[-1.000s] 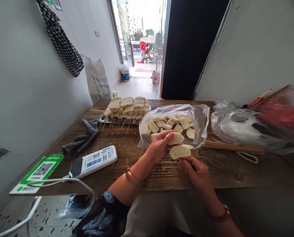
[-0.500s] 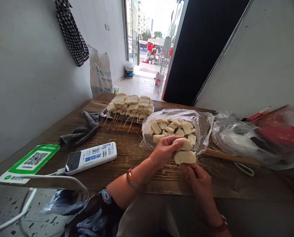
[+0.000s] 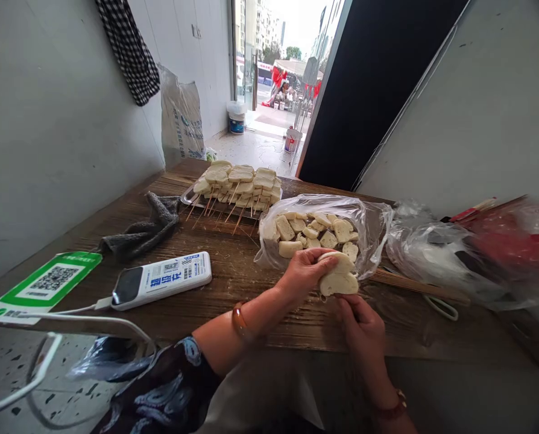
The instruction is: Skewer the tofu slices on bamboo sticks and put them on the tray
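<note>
Two pale steamed bun slices (image 3: 339,280), one below the other with their edges meeting, are pinched at the upper one by my left hand (image 3: 299,274). At the lower edge, my right hand (image 3: 364,325) has its thumb and fingers closed on a thin skewer, mostly hidden by the fingers. Just beyond my hands lies an open clear plastic bag (image 3: 267,238) with several loose bun slices (image 3: 290,248) inside. Farther back, a metal tray (image 3: 188,196) bears a pile of skewered bun slices (image 3: 241,175), their sticks pointing toward me.
A grey cloth (image 3: 145,232), a white power bank (image 3: 179,277) with a cable and a green QR card (image 3: 47,283) occupy the table's left. Bamboo sticks (image 3: 423,286), a pale loop (image 3: 441,307) and bulky plastic bags (image 3: 441,253) are on the right.
The two slices, apart by a narrow gap before, now meet at their edges. My right hand has moved slightly up toward the left one. The view has shifted a little.
</note>
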{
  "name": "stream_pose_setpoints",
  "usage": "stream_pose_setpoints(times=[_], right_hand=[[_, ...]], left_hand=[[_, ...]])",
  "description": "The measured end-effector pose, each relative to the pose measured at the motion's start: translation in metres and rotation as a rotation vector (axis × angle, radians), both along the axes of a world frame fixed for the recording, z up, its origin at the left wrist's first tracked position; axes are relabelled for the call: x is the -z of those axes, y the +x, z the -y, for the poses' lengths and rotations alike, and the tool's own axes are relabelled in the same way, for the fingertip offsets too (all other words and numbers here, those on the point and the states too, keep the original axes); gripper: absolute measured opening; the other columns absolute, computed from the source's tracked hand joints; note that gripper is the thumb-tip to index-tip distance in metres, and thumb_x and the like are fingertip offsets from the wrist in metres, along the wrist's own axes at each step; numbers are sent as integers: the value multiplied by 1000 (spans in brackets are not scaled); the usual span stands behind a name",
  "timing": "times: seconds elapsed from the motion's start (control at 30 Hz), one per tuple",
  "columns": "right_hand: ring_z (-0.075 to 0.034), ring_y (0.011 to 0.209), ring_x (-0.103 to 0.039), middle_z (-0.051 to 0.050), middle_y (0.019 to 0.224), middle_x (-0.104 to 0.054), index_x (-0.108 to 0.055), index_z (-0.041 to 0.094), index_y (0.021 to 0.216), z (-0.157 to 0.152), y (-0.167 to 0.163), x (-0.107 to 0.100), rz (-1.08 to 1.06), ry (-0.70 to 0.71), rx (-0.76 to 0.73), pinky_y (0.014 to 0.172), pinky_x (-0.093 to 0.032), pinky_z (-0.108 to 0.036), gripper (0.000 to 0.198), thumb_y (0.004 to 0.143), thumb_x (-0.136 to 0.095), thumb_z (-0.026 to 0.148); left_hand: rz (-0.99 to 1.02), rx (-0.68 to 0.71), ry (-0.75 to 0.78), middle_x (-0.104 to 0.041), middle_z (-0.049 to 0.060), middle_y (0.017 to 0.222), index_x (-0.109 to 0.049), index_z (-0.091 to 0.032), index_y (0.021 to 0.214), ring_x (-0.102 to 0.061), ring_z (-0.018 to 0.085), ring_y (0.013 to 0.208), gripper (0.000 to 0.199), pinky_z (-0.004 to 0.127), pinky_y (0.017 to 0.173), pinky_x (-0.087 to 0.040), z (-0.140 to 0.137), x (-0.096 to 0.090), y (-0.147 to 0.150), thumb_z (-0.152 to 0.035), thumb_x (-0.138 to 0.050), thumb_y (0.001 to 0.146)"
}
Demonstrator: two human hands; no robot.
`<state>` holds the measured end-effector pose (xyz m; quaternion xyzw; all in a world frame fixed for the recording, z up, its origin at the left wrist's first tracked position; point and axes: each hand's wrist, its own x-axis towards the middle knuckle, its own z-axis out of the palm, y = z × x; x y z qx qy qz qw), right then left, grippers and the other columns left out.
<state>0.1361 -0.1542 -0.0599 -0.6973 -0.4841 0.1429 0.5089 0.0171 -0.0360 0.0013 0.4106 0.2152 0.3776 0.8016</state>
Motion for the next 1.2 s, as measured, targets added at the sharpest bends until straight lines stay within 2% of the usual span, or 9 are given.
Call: stream_pose_setpoints(times=[0.23, 0.57, 0.73, 0.83, 1.0, 1.2], right_hand=[[-15, 53, -54, 2, 55, -60, -69, 19, 79, 0, -1, 2, 36, -50, 59, 54, -41, -26, 33, 84, -57, 49], [-16, 53, -53, 1, 56, -60, -67, 20, 74, 1, -6, -4, 64, -83, 85, 55, -39, -26, 35, 85, -56, 52], [-14, 51, -51, 2, 54, -58, -67, 19, 71, 1, -7, -6, -1, -74, 107, 52, -38, -25, 35, 85, -58, 49], [-12, 49, -49, 3, 54, -57, -69, 18, 76, -1, -7, -6, -97, -68, 60, 49, -37, -24, 32, 84, -60, 48], [-11, 45, -48, 4, 53, -57, -73, 18, 97, -7, -8, -8, -188, -43, -98, 48, -40, -23, 31, 88, -56, 43], [-13, 46, -51, 4, 49, -57, -75, 20, 88, -10, -9, -11, -116, 29, -52, 54, -44, -25, 27, 86, -56, 40]], left_hand=[[-17, 14, 4, -71, 4, 77, -73, -11, 91, -56, 10, 61, 46, 21, 57, -43, 3, 2, 2, -45, -83, 61], [-36, 19, 26, -70, 4, 76, -74, -11, 87, -56, 12, 64, 43, 24, 61, -42, 6, 3, 2, -45, -82, 61], [-61, 44, 35, -68, 3, 72, -73, -11, 85, -54, 11, 61, 42, 22, 58, -40, 8, 5, 4, -46, -81, 62], [-69, 41, 22, -68, 3, 71, -73, -11, 85, -54, 10, 59, 42, 21, 55, -39, 4, 5, 4, -44, -81, 62], [-23, -14, -23, -70, 4, 72, -73, -11, 86, -58, 12, 62, 39, 22, 58, -44, -9, 4, 0, -41, -82, 63], [-51, 9, -4, -71, 5, 77, -73, -12, 87, -60, 13, 66, 37, 23, 63, -47, -10, 9, 2, -41, -81, 65]])
